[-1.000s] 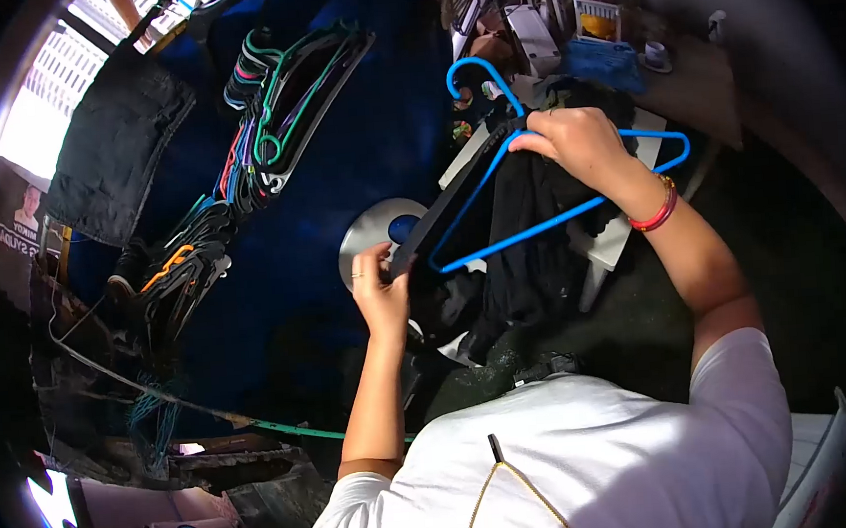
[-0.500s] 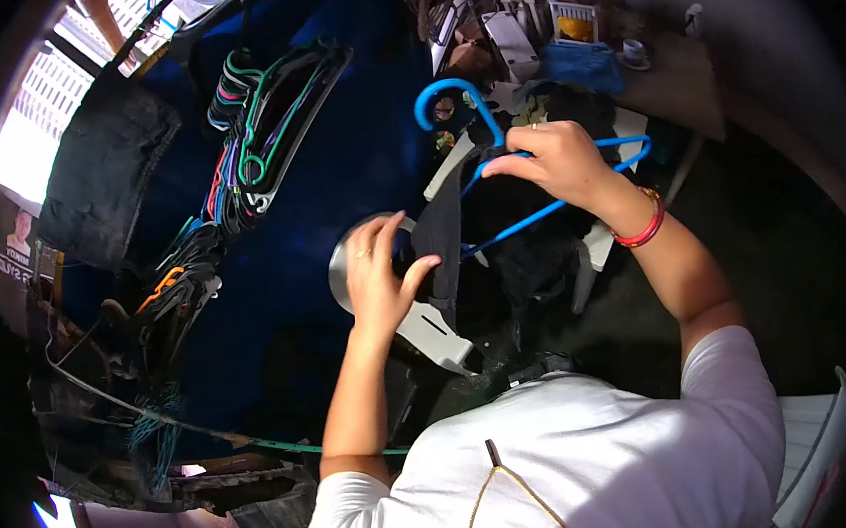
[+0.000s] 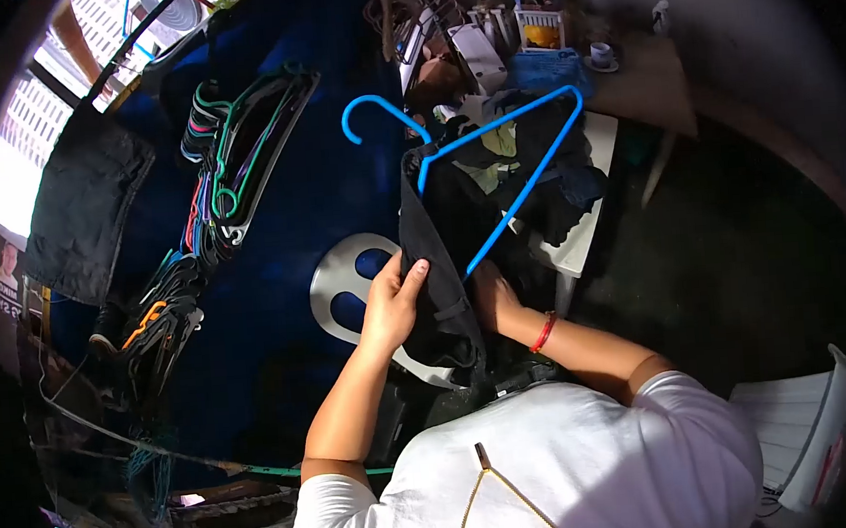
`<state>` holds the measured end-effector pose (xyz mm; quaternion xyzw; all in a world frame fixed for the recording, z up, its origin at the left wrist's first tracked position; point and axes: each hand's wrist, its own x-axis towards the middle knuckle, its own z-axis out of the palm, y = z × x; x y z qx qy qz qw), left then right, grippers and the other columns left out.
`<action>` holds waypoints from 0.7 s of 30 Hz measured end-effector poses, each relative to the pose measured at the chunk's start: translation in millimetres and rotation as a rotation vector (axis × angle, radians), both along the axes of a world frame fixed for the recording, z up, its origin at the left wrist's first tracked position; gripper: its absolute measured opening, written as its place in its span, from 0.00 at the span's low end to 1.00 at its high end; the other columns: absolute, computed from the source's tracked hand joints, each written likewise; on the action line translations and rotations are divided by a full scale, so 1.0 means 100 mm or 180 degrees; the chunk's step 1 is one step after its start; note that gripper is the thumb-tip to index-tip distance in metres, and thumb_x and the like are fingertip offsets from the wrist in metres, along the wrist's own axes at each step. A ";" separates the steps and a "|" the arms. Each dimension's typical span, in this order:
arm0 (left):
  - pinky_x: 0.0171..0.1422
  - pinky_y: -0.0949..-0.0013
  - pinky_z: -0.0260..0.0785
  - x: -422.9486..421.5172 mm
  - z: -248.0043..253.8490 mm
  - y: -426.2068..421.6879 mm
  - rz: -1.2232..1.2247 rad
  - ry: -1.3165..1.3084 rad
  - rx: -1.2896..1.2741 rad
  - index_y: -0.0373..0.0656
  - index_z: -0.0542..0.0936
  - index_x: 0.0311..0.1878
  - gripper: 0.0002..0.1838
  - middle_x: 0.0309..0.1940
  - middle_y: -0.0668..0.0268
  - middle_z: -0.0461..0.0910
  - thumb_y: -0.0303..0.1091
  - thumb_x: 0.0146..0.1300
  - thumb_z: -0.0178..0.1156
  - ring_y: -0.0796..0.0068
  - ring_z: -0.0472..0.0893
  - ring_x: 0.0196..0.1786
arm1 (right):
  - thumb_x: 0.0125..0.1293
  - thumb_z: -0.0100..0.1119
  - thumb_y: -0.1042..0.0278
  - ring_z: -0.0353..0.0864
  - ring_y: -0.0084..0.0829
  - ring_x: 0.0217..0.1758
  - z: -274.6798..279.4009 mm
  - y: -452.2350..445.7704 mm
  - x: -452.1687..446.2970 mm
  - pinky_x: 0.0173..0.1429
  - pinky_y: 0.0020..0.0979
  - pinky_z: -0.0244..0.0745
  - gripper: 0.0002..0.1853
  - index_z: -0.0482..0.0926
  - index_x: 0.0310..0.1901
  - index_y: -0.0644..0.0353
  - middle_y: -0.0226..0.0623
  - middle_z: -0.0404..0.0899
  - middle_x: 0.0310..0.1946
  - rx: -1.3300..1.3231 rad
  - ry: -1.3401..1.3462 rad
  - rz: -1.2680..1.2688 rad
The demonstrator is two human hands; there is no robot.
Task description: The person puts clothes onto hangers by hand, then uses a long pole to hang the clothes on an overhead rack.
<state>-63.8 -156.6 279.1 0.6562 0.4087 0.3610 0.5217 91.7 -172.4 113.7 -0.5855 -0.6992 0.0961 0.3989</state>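
Observation:
A blue plastic hanger (image 3: 531, 180) stands tilted in front of me, its hook pointing up and left. Black cloth, a garment (image 3: 431, 234), hangs along its left part and reaches down toward my lap. My left hand (image 3: 393, 310) grips the garment's left edge, thumb on the near face and fingers mostly behind the cloth. Close to the hanger's lower end is my right hand (image 3: 494, 296), beside the garment; its fingers are lost in shadow and behind the cloth, so their grip is hidden.
Several hangers (image 3: 230, 170) hang bunched at the left, near a dark hanging cloth (image 3: 90, 204). A white plastic chair (image 3: 324, 283) stands beyond my left hand. Dark clothes (image 3: 544, 177) lie on a white surface (image 3: 603, 143). Behind are a cup (image 3: 601, 52) and a basket (image 3: 535, 16).
My right hand has left the hanger's neck and moved down to its lower end. The hanger has tipped and shifted left. My left hand has closed on the garment.

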 end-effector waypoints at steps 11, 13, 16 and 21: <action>0.38 0.61 0.71 -0.97 -0.19 0.04 0.0904 0.2059 0.1351 0.34 0.75 0.43 0.10 0.31 0.48 0.80 0.33 0.69 0.58 0.55 0.82 0.36 | 0.66 0.60 0.65 0.73 0.32 0.61 0.29 0.78 2.11 0.65 0.30 0.63 0.22 0.74 0.58 0.68 0.42 0.78 0.55 -0.1897 0.4396 0.0756; 0.38 0.56 0.72 -0.99 -0.33 0.03 0.0644 0.2270 0.1734 0.37 0.74 0.42 0.07 0.33 0.45 0.79 0.31 0.67 0.59 0.41 0.79 0.39 | 0.66 0.59 0.67 0.77 0.29 0.55 0.46 0.89 1.91 0.61 0.28 0.66 0.20 0.77 0.56 0.69 0.41 0.81 0.51 -0.1454 0.3634 -0.0836; 0.37 0.52 0.72 -0.96 -0.40 0.01 0.0876 0.2594 0.2222 0.38 0.74 0.43 0.07 0.32 0.46 0.79 0.30 0.67 0.58 0.42 0.80 0.38 | 0.66 0.59 0.69 0.81 0.27 0.46 0.59 0.85 1.90 0.53 0.26 0.71 0.16 0.80 0.53 0.66 0.38 0.84 0.44 -0.0909 0.1997 -0.0381; 0.41 0.49 0.76 -1.14 -0.66 -0.02 0.0851 0.2868 0.2329 0.40 0.73 0.51 0.13 0.45 0.48 0.81 0.24 0.63 0.52 0.44 0.81 0.41 | 0.65 0.56 0.75 0.79 0.25 0.39 0.60 0.70 1.91 0.47 0.26 0.72 0.11 0.82 0.48 0.64 0.36 0.83 0.37 0.0259 0.2031 -0.0364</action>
